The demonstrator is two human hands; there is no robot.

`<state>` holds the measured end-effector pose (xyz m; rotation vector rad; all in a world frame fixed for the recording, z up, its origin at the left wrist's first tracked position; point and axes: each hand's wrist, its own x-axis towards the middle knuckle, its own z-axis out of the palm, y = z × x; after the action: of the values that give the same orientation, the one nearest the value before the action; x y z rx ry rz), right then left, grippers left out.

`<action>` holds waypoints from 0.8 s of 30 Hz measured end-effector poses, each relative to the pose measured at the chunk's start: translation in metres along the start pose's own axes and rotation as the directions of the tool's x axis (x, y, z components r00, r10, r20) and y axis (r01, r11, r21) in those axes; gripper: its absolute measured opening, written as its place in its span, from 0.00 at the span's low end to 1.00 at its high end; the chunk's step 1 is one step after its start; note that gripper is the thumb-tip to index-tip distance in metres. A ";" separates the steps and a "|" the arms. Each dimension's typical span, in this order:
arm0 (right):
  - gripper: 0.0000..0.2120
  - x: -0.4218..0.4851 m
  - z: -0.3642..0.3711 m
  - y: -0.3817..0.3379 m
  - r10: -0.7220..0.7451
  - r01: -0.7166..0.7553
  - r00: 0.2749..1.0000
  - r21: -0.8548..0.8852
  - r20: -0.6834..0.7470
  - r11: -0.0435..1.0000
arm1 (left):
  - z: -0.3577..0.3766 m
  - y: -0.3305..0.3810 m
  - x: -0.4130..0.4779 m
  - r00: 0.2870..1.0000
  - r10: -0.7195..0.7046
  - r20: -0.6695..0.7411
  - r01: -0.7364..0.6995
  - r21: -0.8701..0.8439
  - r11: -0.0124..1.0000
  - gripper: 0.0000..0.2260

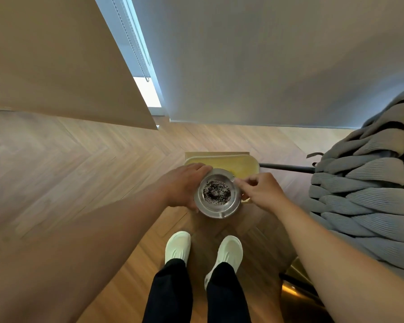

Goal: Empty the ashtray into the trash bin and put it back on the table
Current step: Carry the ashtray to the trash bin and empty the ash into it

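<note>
A round metal ashtray (217, 206) with dark ash in its middle is held level in front of me, above the floor. My left hand (184, 186) grips its left rim. My right hand (260, 188) pinches its right rim between thumb and fingers. Just beyond and below the ashtray stands a yellow trash bin (243, 163) with a rounded rim, partly hidden by the ashtray and both hands. The table is not in view.
Herringbone wood floor (79, 171) spreads all around. A grey chunky knitted throw (364, 190) hangs over furniture at the right, with a dark bar (287, 167) beside the bin. My white shoes (203, 250) stand just short of the bin. A beige panel (56, 66) and a pale wall rise behind.
</note>
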<state>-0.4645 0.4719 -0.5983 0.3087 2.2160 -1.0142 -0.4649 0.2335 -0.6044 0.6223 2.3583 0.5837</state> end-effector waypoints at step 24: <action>0.05 0.091 0.018 0.045 0.134 -0.166 0.982 0.271 0.133 0.948 | 0.011 -0.049 0.106 0.983 0.121 0.139 -0.152 0.241 0.958 0.52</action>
<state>-0.5032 0.4833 -0.6934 0.5252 1.9146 -1.2313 -0.5456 0.2568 -0.6869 0.9151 2.3023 0.2964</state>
